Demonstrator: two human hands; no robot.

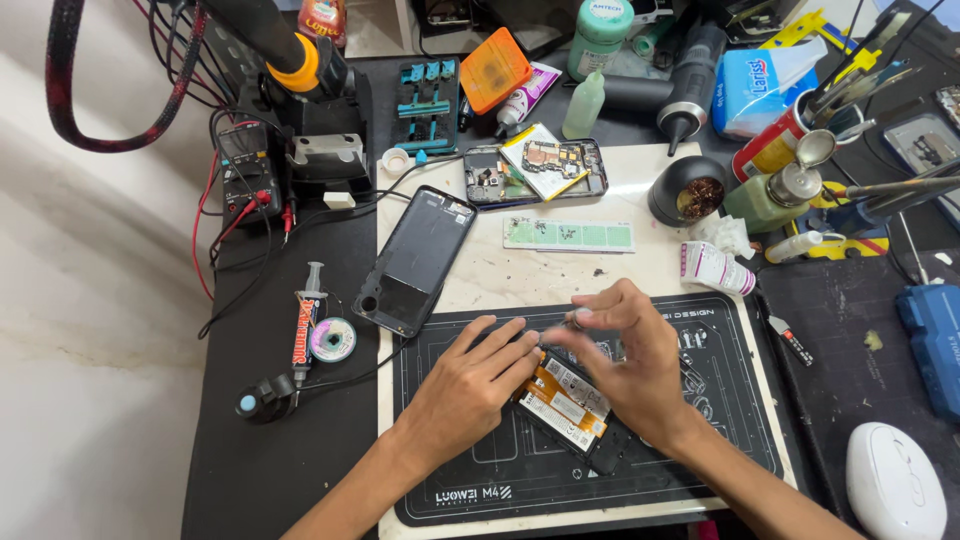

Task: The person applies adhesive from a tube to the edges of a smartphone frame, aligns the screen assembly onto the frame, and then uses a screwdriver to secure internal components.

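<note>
Left hand: my left hand point(468, 385) lies flat, fingers together and nearly straight, pressing on the left end of the opened black phone body with its orange-and-white labelled battery point(568, 402); it steadies rather than grips.
Right hand: my right hand point(628, 358) arches over the far end of the phone, thumb and forefinger pinched narrow on something small and pale at the fingertips; I cannot tell what it is.
Phone: it lies slantwise on the black rubber repair mat with white outlines point(600, 470), near me, mid-scene, between both hands.
Risk, slip: I judge that a pinch pulled too hard could jerk free and scrape the battery or a ribbon beneath my palm.
Risk, pressure: my left fingers lean on the battery; too much weight might dent it.
Risk, small parts: anything I drop could roll off the mat and vanish among the clutter.
Nearby: a dark grey phone back cover point(415, 260) lies far left of the mat; a second opened phone frame point(535, 172) sits farther off; a white oval mouse point(893, 483) rests near right.
Surface: a black worktop point(250, 450) with a pale board under the mat, crowded with bottles, tools and cables.
Room: a pale marbled floor point(90, 380) shows at left.
</note>
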